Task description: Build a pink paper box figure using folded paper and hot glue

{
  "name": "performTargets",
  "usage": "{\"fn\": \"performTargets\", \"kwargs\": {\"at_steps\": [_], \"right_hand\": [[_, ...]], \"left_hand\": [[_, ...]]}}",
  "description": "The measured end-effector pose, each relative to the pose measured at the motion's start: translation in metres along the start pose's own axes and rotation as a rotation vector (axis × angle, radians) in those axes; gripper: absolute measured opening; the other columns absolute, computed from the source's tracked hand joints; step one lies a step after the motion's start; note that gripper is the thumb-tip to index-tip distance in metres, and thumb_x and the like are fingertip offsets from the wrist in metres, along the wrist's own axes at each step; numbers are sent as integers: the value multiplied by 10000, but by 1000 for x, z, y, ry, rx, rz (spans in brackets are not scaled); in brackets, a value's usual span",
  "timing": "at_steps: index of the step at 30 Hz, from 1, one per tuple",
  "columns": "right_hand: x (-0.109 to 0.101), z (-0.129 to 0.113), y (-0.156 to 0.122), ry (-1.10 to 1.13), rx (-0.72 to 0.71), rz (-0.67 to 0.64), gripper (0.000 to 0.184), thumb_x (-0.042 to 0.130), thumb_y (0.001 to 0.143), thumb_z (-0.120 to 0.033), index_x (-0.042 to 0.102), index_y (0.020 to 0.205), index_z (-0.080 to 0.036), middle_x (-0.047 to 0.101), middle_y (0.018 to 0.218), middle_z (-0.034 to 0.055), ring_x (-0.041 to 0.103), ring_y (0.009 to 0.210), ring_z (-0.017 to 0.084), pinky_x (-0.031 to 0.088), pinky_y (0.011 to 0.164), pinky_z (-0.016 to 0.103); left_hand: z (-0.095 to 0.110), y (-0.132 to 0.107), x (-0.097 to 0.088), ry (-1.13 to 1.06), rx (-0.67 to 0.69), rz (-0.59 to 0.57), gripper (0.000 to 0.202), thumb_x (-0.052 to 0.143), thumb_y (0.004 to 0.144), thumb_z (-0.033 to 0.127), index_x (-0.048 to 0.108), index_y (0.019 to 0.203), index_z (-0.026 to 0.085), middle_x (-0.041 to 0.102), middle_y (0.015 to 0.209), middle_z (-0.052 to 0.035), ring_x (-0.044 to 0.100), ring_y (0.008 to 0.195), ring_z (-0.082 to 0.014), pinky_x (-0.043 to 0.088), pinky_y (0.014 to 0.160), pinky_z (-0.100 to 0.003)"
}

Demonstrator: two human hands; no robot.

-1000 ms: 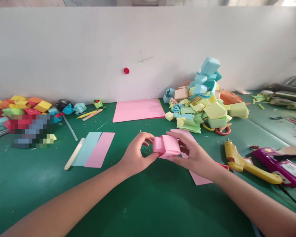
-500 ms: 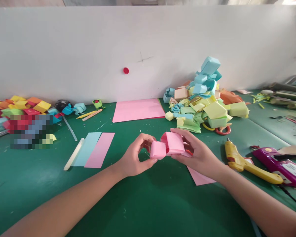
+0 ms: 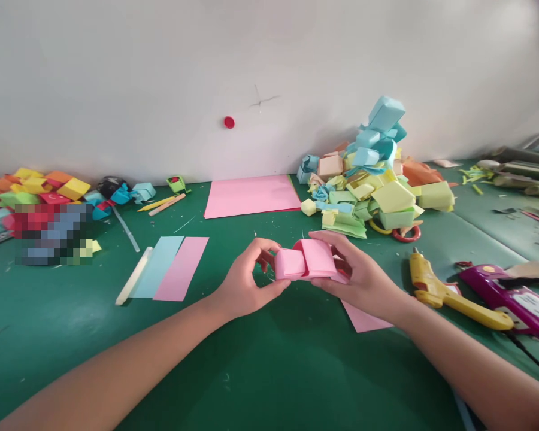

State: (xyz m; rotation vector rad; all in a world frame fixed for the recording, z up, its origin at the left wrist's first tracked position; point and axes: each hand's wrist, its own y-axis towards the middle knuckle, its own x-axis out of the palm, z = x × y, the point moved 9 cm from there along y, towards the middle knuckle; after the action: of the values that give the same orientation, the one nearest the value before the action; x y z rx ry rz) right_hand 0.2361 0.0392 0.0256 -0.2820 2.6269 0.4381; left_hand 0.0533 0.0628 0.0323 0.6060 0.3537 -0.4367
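Observation:
My left hand pinches a small pink paper box between thumb and fingers. A wider pink paper sleeve is in my right hand, gripped from its right side. The small box's right end sits partly inside the sleeve's open left end. Both pieces are held above the green table. Beneath my right hand lies a pink paper strip, partly covered by the hand.
To the right lie a yellow glue gun and a purple device. Folded paper pieces pile up behind them, near scissors. Paper strips lie left, pink sheets by the wall, colored paper cubes far left.
The small pink box has moved right and slightly up into the sleeve's open end, closing the gap between them. Both hands keep their grip.

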Motion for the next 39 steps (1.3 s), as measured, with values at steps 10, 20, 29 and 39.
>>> {"fn": "performTargets", "kwargs": {"at_steps": [10, 20, 29, 39], "right_hand": [[2, -1, -1, -22, 5, -44, 620, 758, 866, -393, 504, 1428, -339, 527, 1500, 94, 603, 1264, 333, 586, 998, 471], [12, 4, -2, -6, 55, -103, 661, 762, 843, -310, 479, 1436, -373, 593, 1404, 68, 655, 1165, 300, 584, 973, 479], [16, 8, -3, 15, 58, -118, 670, 771, 847, -311, 473, 1441, -400, 585, 1392, 56, 660, 1138, 296, 603, 937, 466], [21, 10, -4, -50, 28, -152, 667, 757, 860, -305, 461, 1448, -409, 569, 1403, 57, 658, 1130, 285, 617, 905, 450]], "left_hand": [[13, 0, 0, 80, 102, 16, 368, 725, 832, 214, 521, 1137, 246, 639, 1132, -62, 609, 900, -186, 499, 752, -315], [7, -1, 9, -32, 50, -150, 353, 714, 842, 332, 547, 1138, 235, 652, 1075, -63, 610, 836, -188, 512, 752, -329], [5, -2, 12, 21, -34, -97, 343, 759, 841, 374, 598, 1112, 240, 694, 1064, -40, 638, 811, -175, 533, 732, -314], [9, 1, 6, 132, 52, -14, 339, 784, 850, 372, 647, 1139, 261, 628, 1137, -65, 627, 858, -188, 566, 788, -357]]}}
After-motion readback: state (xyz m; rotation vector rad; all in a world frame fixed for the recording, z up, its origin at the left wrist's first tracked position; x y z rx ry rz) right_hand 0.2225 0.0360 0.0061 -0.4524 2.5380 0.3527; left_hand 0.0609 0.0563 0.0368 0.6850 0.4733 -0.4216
